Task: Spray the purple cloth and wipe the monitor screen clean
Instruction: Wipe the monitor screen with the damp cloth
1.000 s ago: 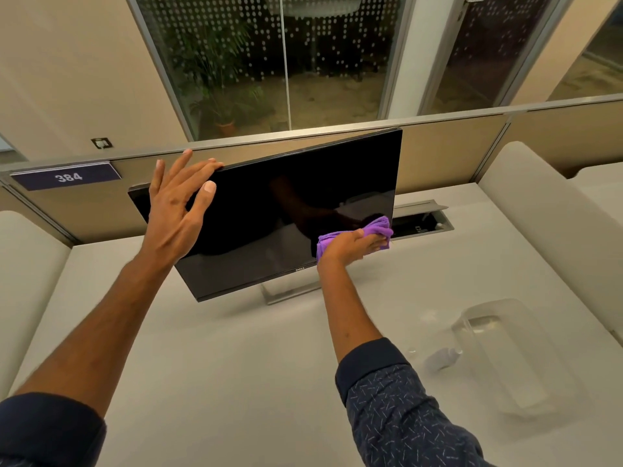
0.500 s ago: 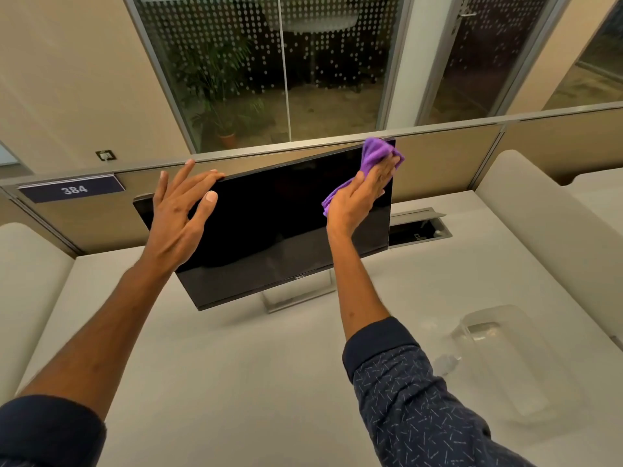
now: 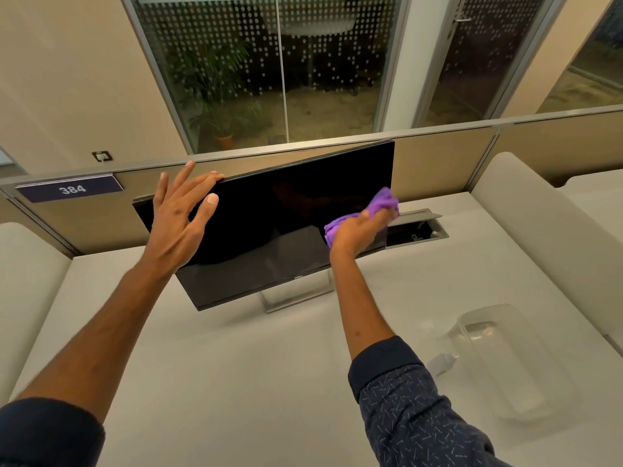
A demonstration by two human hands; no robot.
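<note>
A black monitor stands on a white desk, tilted back on its silver stand. My left hand rests on its top left edge with fingers spread and the thumb on the screen. My right hand grips the bunched purple cloth and presses it against the screen near the right edge, about halfway up. A small clear spray bottle lies on the desk at the right, away from both hands.
A clear plastic tray sits at the right next to the bottle. An open cable hatch lies behind the monitor's right side. A beige partition backs the desk, and padded dividers flank it.
My right hand swept the cloth from the screen's lower right up to the top right corner, then back down to mid-height at the right edge. My left hand stayed on the top edge.
</note>
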